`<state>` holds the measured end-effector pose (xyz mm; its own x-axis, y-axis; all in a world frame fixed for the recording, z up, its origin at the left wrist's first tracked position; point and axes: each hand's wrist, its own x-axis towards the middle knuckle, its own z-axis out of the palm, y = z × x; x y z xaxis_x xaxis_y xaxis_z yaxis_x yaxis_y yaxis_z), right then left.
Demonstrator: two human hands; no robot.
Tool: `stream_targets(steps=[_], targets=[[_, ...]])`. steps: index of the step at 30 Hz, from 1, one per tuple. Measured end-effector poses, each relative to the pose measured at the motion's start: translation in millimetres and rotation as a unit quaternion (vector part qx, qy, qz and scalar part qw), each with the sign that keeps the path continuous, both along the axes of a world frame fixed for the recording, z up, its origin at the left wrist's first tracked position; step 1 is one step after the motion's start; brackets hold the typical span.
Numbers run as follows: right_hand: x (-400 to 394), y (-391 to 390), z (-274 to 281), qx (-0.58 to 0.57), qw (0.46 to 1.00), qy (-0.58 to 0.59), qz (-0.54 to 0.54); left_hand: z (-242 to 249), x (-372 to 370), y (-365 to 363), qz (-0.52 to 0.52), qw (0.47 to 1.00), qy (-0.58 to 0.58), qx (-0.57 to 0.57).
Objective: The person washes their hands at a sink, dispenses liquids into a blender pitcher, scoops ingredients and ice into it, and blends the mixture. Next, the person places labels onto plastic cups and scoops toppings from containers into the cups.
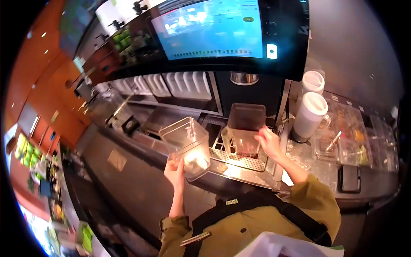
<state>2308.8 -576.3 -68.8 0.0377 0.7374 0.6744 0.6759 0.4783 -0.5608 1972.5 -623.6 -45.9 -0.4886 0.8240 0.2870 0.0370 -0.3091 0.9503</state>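
Note:
My left hand is closed on the lower edge of a clear square container, which is tilted in the air over the counter's front edge. My right hand is at the right side of a second clear container, its fingers pinched against the wall. That second container stands on the perforated metal drip tray, below a metal outlet. Something dark shows through its upper part; I cannot make out what.
A large lit screen hangs above the counter. Two white-lidded pitchers stand at the right, near clear bins of ingredients and a black box. White containers line the back. A floor drain cover lies at left.

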Motion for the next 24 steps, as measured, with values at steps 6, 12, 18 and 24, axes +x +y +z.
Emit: stream_targets(steps=[6,12,18,24], targets=[[-28.0,-89.6,5.2,-0.082,0.993,-0.028,-0.084,-20.5,4.6,149.3,-0.209,0.977,0.002,0.035],[-63.0,-139.2,12.6,-0.096,0.987,-0.034,-0.128,-61.5,76.0,214.2,-0.305,0.951,-0.003,0.041],[-58.5,-141.6,28.5,-0.19,0.955,-0.178,-0.144,-87.8,147.2,212.8,-0.309,0.946,-0.009,0.098],[-21.7,-86.6,140.9,0.055,0.928,-0.333,-0.157,-114.5,171.3,205.4,-0.254,0.962,0.033,0.098]])
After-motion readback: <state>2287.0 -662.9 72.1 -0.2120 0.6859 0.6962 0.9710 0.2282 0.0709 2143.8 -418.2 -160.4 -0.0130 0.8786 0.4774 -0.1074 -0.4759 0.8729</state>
